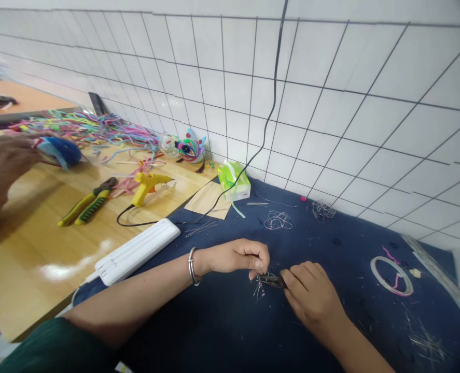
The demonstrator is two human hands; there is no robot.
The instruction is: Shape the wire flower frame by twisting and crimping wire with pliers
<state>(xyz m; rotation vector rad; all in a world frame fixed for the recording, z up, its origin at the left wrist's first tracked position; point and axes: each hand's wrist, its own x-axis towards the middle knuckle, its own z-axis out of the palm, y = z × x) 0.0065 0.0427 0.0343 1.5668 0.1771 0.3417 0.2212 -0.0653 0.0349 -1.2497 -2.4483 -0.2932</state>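
My left hand (239, 257) rests on the dark blue cloth (331, 311), its fingers pinched on a small bundle of thin wire with tiny beads (261, 286). A metal bangle (192, 266) circles that wrist. My right hand (311, 298) is closed round small dark pliers (272, 281), whose tip meets the wire right beside the left fingertips. Both hands sit close together near the middle of the cloth.
Another person's hand (2, 166) at far left holds a blue fuzzy object (60, 150). On the wooden table: yellow-green pliers (87, 202), a yellow glue gun (148, 185), a white power strip (136, 251), a pile of coloured pipe cleaners (93, 129). A green tissue pack (234, 180), wire tangles (278, 221) and a wire coil (392, 274) lie on the cloth.
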